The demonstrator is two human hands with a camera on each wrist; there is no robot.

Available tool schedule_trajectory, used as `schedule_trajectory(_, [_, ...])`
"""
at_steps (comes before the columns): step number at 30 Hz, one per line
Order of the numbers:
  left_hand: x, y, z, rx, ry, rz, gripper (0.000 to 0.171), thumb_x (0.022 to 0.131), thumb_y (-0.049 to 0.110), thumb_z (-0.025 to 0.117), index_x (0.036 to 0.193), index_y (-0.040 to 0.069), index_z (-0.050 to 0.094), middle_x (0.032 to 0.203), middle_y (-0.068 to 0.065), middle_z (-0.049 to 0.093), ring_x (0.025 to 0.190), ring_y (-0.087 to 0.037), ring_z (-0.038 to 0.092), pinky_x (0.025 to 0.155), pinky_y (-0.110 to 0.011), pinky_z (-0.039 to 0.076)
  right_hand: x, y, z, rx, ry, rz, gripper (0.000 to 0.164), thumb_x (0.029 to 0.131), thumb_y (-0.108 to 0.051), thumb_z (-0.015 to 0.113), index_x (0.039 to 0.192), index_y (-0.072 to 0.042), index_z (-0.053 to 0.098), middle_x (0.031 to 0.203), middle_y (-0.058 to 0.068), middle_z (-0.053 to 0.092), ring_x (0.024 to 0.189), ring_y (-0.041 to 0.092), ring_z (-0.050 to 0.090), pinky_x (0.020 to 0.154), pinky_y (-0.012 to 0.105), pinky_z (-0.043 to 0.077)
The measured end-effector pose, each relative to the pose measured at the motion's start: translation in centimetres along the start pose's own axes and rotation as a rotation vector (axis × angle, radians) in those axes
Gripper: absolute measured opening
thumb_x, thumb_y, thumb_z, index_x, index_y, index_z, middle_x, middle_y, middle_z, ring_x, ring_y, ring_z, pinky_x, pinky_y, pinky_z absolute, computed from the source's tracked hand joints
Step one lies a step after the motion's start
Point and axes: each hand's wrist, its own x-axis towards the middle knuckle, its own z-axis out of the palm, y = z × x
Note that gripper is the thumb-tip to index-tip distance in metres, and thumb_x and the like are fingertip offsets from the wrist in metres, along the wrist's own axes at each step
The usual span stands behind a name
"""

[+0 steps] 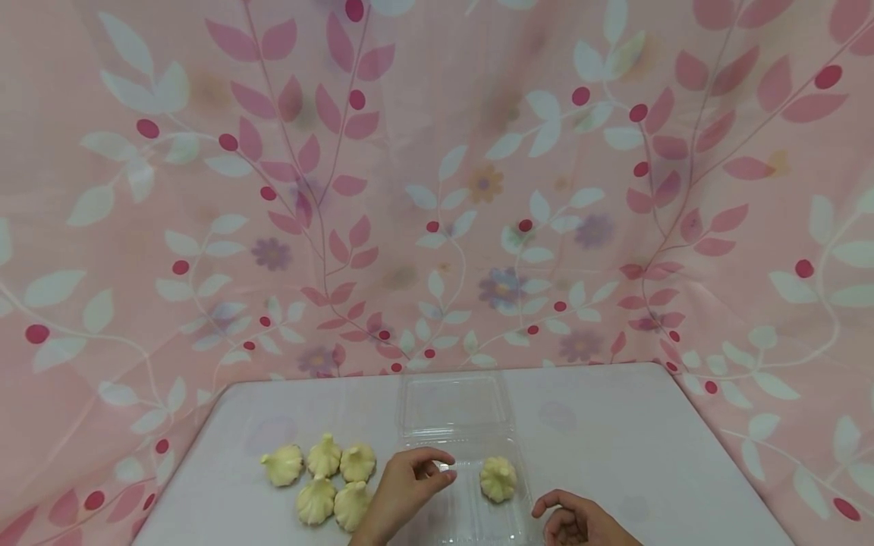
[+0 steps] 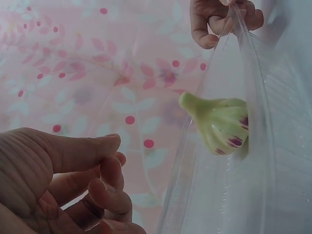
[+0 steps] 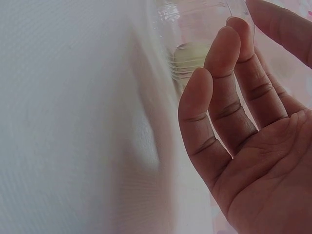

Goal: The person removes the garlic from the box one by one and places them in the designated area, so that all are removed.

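A clear plastic clamshell box (image 1: 454, 523) lies on the table with its lid (image 1: 456, 406) folded back. One pale garlic bulb (image 1: 498, 479) sits in the right part of its base; the left wrist view shows purple streaks on this bulb (image 2: 222, 124). My left hand (image 1: 413, 485) hovers over the base's left part, fingers loosely bent and holding nothing. At the right edge of the box, my right hand (image 1: 576, 519) pinches the rim between thumb and fingers, as the left wrist view shows. In the right wrist view, this hand's fingers (image 3: 222, 97) bend toward the rim.
Several more garlic bulbs (image 1: 315, 500) lie grouped on the white table (image 1: 614, 425), left of the box; my left forearm partly covers one. A pink leaf-patterned cloth (image 1: 437, 189) hangs behind the table and along its sides.
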Motion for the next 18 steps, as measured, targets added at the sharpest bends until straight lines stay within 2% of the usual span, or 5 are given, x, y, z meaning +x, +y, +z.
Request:
schedule_trajectory(8, [0.6, 0.1, 0.8, 0.022, -0.014, 0.008, 0.012, 0.083, 0.017, 0.079, 0.095, 0.014, 0.075, 0.068, 0.005, 0.058, 0.054, -0.002, 0.047, 0.051, -0.019, 0.04, 0.0, 0.0, 0.0, 0.029, -0.007, 0.009, 0.039, 0.1, 0.003, 0.049, 0.133, 0.018, 0.035, 0.097, 0.001, 0.066, 0.078, 0.008, 0.062, 0.072, 0.022, 0.05])
schedule_trajectory(18, [1.1, -0.4, 2.0, 0.027, -0.031, 0.015, 0.012, 0.082, 0.017, 0.08, 0.093, 0.014, 0.076, 0.067, 0.007, 0.058, 0.055, -0.002, 0.048, 0.051, -0.018, 0.04, 0.1, 0.2, -0.1, 0.037, -0.006, 0.008, 0.038, 0.1, 0.004, 0.049, 0.133, 0.017, 0.036, 0.096, 0.003, 0.067, 0.077, 0.008, 0.062, 0.071, 0.021, 0.05])
